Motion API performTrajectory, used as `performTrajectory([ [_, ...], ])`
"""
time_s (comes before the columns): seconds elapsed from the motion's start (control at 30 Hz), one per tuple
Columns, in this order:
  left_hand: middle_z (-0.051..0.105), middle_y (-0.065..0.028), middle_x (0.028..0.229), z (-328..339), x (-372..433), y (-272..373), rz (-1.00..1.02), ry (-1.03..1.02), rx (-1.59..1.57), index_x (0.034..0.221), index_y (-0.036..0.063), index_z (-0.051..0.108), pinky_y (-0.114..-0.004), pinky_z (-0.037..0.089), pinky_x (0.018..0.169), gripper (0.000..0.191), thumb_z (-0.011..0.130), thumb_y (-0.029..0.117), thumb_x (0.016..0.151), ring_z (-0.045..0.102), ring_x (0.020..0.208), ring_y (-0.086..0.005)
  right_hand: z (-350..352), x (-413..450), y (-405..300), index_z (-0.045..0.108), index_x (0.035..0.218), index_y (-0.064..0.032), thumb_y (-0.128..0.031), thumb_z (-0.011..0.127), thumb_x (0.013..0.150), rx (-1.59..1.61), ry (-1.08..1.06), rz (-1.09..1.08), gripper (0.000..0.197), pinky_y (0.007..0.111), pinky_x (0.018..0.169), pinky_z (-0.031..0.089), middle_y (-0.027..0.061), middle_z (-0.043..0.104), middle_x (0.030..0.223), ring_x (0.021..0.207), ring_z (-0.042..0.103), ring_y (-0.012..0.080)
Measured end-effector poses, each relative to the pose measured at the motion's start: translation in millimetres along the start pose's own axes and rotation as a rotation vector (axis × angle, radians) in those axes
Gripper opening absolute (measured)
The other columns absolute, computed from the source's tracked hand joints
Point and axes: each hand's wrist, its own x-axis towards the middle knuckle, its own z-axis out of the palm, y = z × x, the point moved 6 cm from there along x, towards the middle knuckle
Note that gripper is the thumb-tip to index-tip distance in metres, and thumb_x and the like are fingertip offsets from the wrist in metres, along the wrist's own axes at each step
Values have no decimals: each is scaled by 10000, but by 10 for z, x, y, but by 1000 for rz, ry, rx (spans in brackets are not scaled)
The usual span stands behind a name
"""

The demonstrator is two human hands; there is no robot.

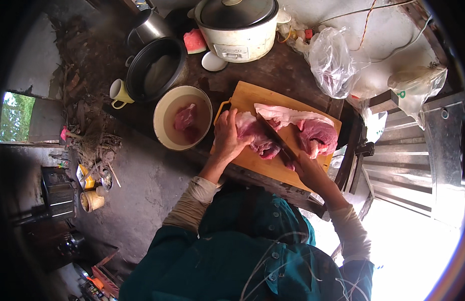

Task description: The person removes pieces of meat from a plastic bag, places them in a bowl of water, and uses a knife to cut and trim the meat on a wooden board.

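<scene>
On a wooden cutting board (247, 94) lie pieces of raw meat. My left hand (230, 135) presses on the left piece of meat (255, 135), its fingers spread over the near-left side. My right hand (309, 171) grips a knife, whose dark blade (275, 137) slants across the board against the right side of that piece. To the right of the blade lies a larger slab of meat (319, 131) with a pale fatty strip along its top. Left of the board stands a cream enamel bowl (159, 128) holding cloudy liquid and a chunk of meat (186, 117).
Behind the board are a white rice cooker (241, 43), a watermelon slice (195, 41) and a small white dish (214, 61). A black pot (136, 81) and a yellow mug (121, 94) stand at the left. Clear plastic bags (332, 64) hang at the right.
</scene>
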Motion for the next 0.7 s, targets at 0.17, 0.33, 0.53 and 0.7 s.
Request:
performTrajectory([
  [0.17, 455, -157, 1185, 35, 6, -4, -225, -432, 325, 1321, 32, 303, -473, 349, 946, 951, 808, 278, 554, 419, 1122, -352, 41, -332, 192, 453, 893, -9, -187, 494, 895, 88, -21, 184, 183, 499, 636, 437, 243, 592, 730, 733, 575, 446],
  [0.33, 573, -146, 1028, 210, 70, -98, -230, -554, 212, 1196, -1, 475, -393, 442, 860, 711, 766, 198, 578, 542, 983, -336, -26, -378, 146, 492, 931, -2, -199, 521, 886, 169, 38, 199, 204, 476, 654, 459, 236, 616, 764, 751, 605, 414],
  [0.53, 623, -112, 737, -151, 245, 11, -648, -488, -905, 1019, -46, 576, -296, 498, 487, 350, 622, -38, 672, 616, 552, -190, -371, -679, 58, 532, 982, -7, -134, 580, 835, 404, 136, 432, 200, 359, 616, 478, 157, 586, 686, 665, 631, 264],
  [0.7, 624, -125, 817, -680, 510, 210, -748, -356, -1133, 1162, -26, 510, -299, 507, 508, 558, 636, 57, 624, 605, 597, -181, -486, -726, -225, 526, 1043, -42, -144, 590, 779, 68, 166, 144, 290, 376, 637, 514, 155, 625, 797, 692, 637, 306],
])
